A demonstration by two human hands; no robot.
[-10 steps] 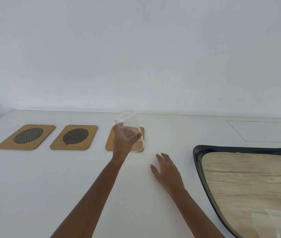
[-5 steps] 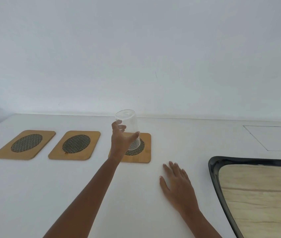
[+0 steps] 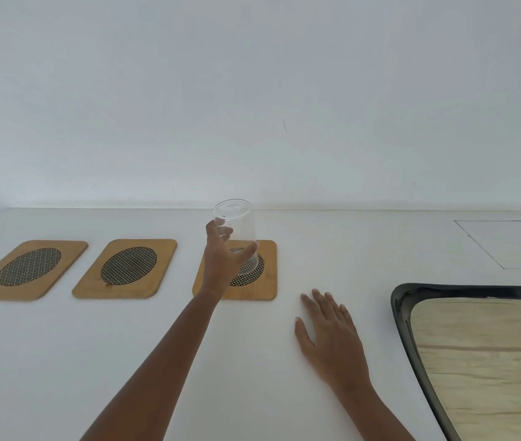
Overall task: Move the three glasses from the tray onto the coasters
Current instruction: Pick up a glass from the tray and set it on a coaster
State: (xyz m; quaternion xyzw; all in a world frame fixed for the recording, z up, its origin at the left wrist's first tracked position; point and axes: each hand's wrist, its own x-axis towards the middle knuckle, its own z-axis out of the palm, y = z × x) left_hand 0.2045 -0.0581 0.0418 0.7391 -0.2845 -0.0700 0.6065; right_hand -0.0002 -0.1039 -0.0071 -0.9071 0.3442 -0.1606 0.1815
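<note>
A clear glass (image 3: 236, 230) stands upright on the rightmost wooden coaster (image 3: 267, 281), over its dark mesh oval. My left hand (image 3: 224, 259) wraps around the glass's lower half, thumb on the right side. Two more wooden coasters lie to the left, the middle coaster (image 3: 127, 268) and the left coaster (image 3: 28, 268), both bare. My right hand (image 3: 329, 329) rests flat on the white table, fingers spread, between the coaster and the tray. The black-rimmed tray (image 3: 411, 338) with a wood-look floor sits at the right; no glasses show on its visible part.
The white table (image 3: 93, 361) meets a plain white wall at the back. A thin rectangular outline (image 3: 507, 243) marks the table top at the far right, behind the tray.
The glass has gone from tilted above the right coaster to upright on it, still held by my left hand. The view shifted left, so less tray shows. My right hand stayed flat.
</note>
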